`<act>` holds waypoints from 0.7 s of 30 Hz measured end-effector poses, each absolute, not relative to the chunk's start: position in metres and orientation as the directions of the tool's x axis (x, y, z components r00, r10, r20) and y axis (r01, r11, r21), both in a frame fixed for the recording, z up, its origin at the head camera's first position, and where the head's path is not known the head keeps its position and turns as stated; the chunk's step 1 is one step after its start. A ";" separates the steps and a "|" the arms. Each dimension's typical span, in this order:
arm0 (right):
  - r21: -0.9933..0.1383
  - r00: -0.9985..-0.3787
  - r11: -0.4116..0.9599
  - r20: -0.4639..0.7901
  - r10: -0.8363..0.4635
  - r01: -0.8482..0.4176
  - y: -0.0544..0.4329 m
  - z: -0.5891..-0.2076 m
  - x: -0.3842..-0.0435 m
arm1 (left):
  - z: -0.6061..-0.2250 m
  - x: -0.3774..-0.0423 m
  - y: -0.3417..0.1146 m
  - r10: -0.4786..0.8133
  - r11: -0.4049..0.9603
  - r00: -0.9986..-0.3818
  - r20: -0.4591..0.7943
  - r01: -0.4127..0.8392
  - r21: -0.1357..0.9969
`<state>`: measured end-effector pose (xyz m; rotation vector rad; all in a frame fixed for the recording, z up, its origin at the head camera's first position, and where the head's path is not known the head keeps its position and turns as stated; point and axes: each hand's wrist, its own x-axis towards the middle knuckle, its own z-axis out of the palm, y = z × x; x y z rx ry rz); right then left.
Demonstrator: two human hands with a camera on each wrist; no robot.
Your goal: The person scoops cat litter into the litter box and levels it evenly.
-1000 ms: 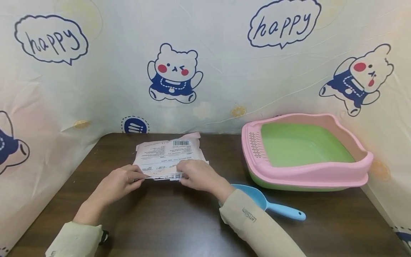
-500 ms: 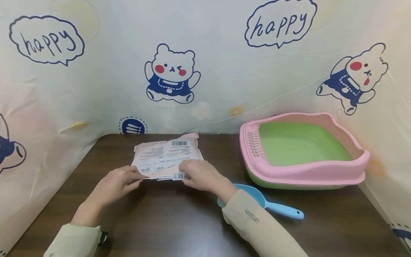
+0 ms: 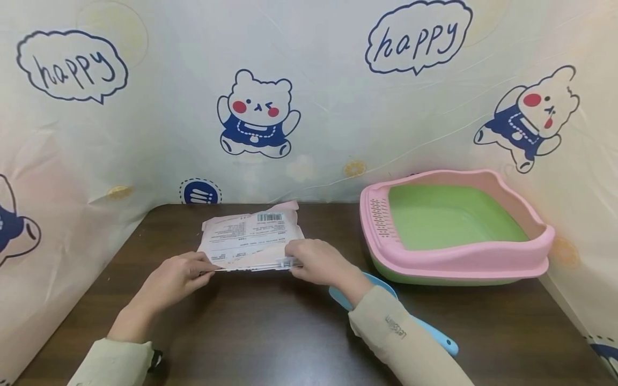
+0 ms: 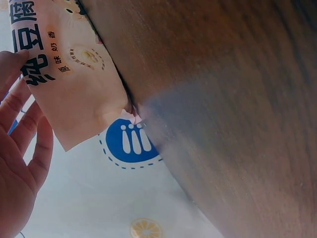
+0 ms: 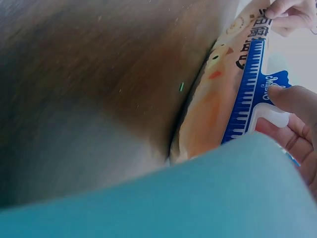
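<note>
A pale pink cat litter bag (image 3: 251, 236) lies on the table, printed side up, its near edge folded over. My left hand (image 3: 178, 276) pinches the left end of that edge; in the left wrist view the bag's orange-pink front (image 4: 84, 109) shows beside the fingers. At the right end, my right hand (image 3: 321, 265) holds a clip on the edge. In the right wrist view this clip (image 5: 249, 89) is long and blue with a piano-key pattern, gripped between thumb and fingers. How far its jaws enclose the fold cannot be seen.
A blue scoop (image 3: 434, 335) lies partly under my right forearm. At the back right stands a pink and green litter tray (image 3: 463, 260). A patterned curtain (image 3: 328, 107) hangs behind the dark wooden table (image 3: 260, 332). Blurred teal surface (image 5: 198, 198) fills the right wrist view's bottom.
My right hand has moved to the right along the bag's folded edge with the clip. The scoop has turned, its handle end shifting toward me. The left hand keeps its place.
</note>
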<state>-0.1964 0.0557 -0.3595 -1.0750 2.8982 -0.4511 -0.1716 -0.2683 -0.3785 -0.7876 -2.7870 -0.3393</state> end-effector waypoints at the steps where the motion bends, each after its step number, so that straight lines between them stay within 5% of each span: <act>1: -0.276 -0.765 0.724 0.080 -0.639 -0.633 0.057 -0.360 -0.196 | -0.378 -0.171 -0.268 0.483 0.830 -0.831 0.276 0.535 0.158; 21: -0.296 -0.775 0.724 0.104 -0.624 -0.623 0.088 -0.354 -0.196 | -0.379 -0.171 -0.269 0.466 0.843 -0.847 0.254 0.513 0.163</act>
